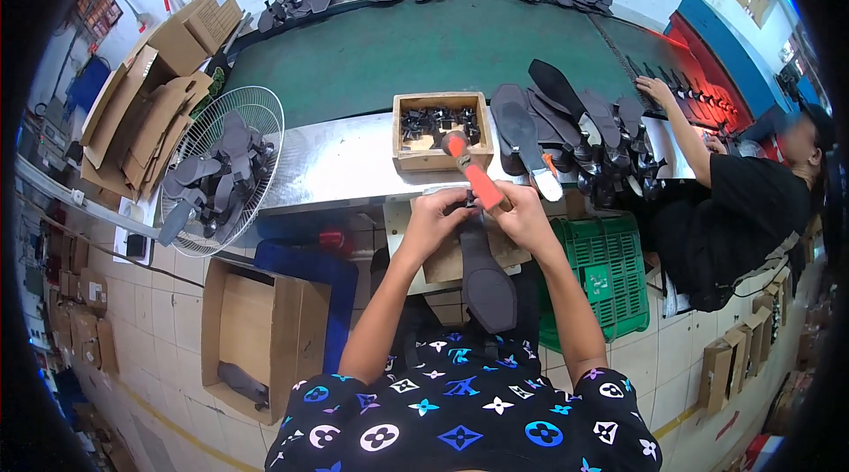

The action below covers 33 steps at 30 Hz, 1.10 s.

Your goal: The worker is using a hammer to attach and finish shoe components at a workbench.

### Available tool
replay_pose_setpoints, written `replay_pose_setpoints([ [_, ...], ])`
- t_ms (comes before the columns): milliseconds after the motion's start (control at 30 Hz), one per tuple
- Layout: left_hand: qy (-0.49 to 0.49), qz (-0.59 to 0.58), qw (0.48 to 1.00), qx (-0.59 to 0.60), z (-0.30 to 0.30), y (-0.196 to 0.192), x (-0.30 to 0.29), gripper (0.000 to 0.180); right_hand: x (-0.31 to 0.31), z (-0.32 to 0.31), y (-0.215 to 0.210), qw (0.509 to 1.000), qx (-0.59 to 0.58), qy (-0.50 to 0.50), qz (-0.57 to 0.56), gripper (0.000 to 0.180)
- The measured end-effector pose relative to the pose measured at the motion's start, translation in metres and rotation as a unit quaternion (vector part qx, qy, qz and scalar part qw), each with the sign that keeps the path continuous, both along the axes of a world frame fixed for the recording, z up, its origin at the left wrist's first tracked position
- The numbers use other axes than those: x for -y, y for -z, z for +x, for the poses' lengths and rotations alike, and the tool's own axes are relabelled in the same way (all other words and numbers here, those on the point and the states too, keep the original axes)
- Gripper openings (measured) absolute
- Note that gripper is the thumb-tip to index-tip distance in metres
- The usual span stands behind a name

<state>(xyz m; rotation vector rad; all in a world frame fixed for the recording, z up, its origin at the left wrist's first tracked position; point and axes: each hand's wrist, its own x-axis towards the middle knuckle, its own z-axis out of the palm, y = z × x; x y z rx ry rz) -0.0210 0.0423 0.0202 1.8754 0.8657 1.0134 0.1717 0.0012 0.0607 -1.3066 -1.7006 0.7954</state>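
I have the long dark-grey shoe sole (489, 291) between the two hands, its narrow end up at the fingers and its broad end toward the lap, over the tan board (439, 268). The left hand (431, 223) pinches at the narrow end, while the right hand (526, 217) grasps the red-handled, hammer-like tool (482, 187) (whether its fingertips also press the sole, I can't tell from here). My worry is the narrow end — a loose pinch could let it twist, and a stroke glancing off could catch the left fingertips, which sit close to the tool. Just beyond stands the open, pale wooden box (433, 159) with small black parts (416, 123); a wide swing might knock its rim. To the right, the heaped dark soles and shoes (601, 118) overhang the bench edge — one bump from the right elbow could topple some.
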Motion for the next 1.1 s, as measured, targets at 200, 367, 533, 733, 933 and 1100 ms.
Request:
replay_pose_setpoints([
  [200,-0.006,-0.032,0.999,-0.032,-0.003,-0.005,0.002,0.026,0.007,-0.003,-0.002,0.997,0.032,-0.006,0.072,0.033],
  [367,-0.005,-0.045,0.998,-0.046,-0.003,-0.008,0.002,0.028,0.006,-0.004,0.002,0.99,0.05,0.004,0.129,0.026],
  [533,-0.039,-0.055,0.997,-0.037,-0.004,-0.014,0.005,0.026,0.012,-0.008,-0.005,0.98,0.136,0.021,0.144,0.024],
  [733,0.03,-0.119,0.988,0.089,-0.002,-0.003,0.0,0.026,0.074,-0.021,-0.031,0.989,-0.059,0.125,0.045,0.029],
  [933,0.044,-0.134,0.986,0.094,-0.004,0.0,-0.006,0.026,0.106,-0.028,-0.037,0.981,0.079,0.15,0.098,0.041],
  [1100,0.044,-0.103,0.993,0.028,-0.008,-0.003,-0.006,0.05,0.136,-0.021,-0.075,0.962,0.075,0.162,0.205,0.038],
])
